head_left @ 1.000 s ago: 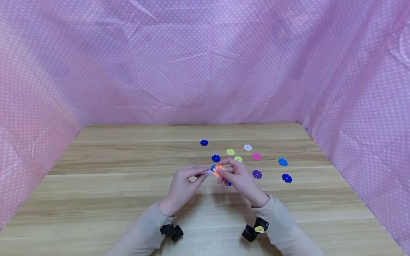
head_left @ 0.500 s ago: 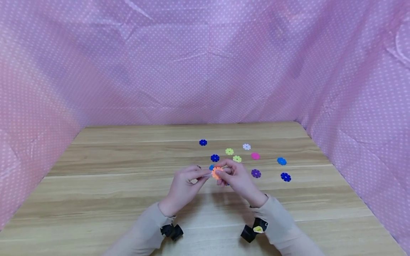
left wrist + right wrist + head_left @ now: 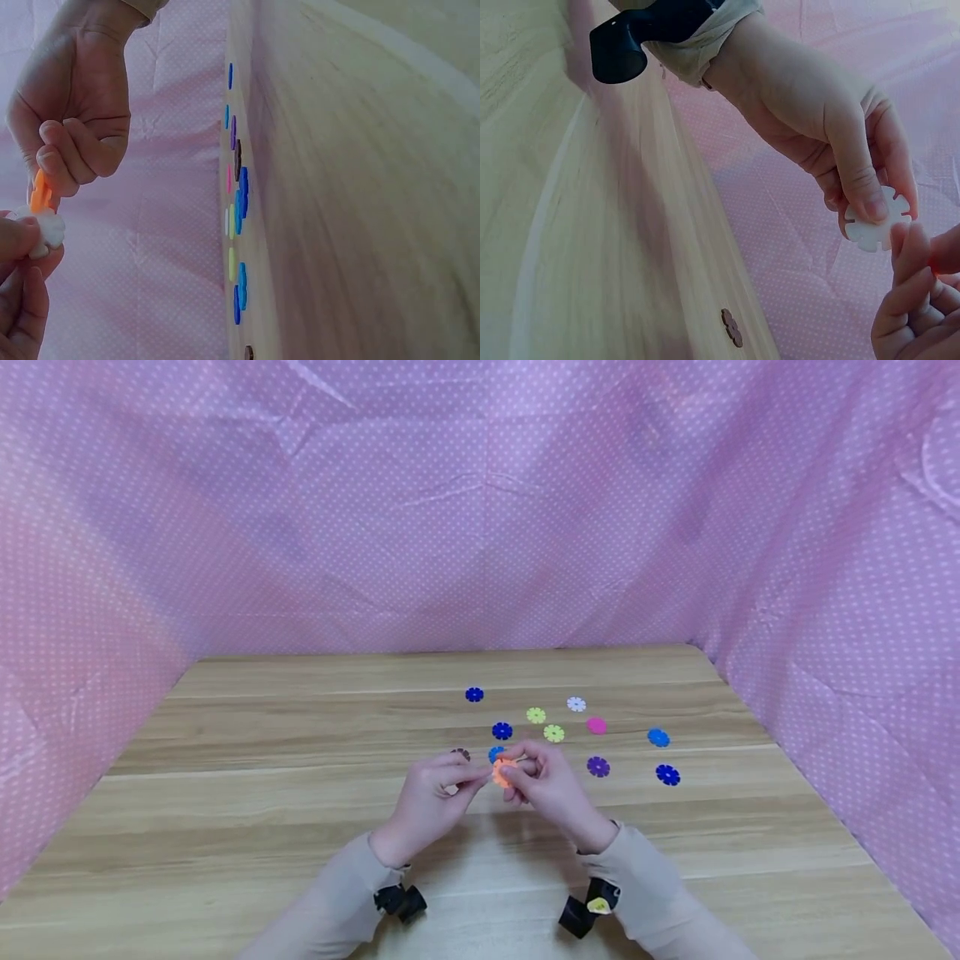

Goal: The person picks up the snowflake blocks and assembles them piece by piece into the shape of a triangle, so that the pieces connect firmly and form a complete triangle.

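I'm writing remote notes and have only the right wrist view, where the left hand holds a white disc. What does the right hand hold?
Observer: In the head view, the right hand pinches an orange disc.
Operator: Thanks. On the table I see just one brown disc. Is there a pink one too?
Observer: Yes. The head view shows a pink disc lying on the table, just beyond a purple disc as seen from the person's side.
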`<state>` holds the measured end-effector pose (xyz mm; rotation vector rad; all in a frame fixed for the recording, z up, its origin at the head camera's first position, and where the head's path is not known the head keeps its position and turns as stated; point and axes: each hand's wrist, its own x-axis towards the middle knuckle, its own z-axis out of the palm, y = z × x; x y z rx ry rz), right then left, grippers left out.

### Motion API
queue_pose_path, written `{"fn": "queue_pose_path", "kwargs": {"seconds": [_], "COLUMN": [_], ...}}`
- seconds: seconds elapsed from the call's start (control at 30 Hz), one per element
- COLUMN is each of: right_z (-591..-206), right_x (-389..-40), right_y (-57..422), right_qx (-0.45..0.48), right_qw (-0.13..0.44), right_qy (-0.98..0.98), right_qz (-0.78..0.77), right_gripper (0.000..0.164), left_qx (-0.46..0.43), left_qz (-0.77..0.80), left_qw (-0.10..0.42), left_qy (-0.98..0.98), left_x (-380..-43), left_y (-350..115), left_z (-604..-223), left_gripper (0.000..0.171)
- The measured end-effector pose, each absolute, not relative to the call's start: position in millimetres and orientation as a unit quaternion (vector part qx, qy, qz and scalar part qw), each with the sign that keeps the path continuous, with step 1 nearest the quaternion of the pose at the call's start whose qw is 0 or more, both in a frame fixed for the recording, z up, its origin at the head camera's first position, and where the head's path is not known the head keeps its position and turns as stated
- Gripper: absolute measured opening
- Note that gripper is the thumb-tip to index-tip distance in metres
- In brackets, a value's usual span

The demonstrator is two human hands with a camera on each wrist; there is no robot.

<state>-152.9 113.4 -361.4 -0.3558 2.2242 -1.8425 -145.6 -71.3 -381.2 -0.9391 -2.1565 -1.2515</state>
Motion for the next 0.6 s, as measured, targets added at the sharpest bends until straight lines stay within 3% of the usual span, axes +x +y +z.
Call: {"fn": "queue_pose_path", "kwargs": {"seconds": [0.3, 0.6], "right_z": [-365, -368], "right_x": [-152, -161], "right_y": [111, 122], "right_qx": [-0.116, -0.121], "right_qw": [0.125, 0.147], "right_qy": [0.761, 0.746], "right_qz": [-0.626, -0.638], "right_gripper": [0.015, 0.030], "left_qx": [-0.348, -0.310], "left_qz": [-0.453, -0.455], "left_qw": [0.234, 0.202], "left_qy": [-0.787, -0.810], "left_x": [-147, -148], "left_y": [-72, -75], "left_z": [-385, -383], "left_gripper": [0.016, 0.014]}}
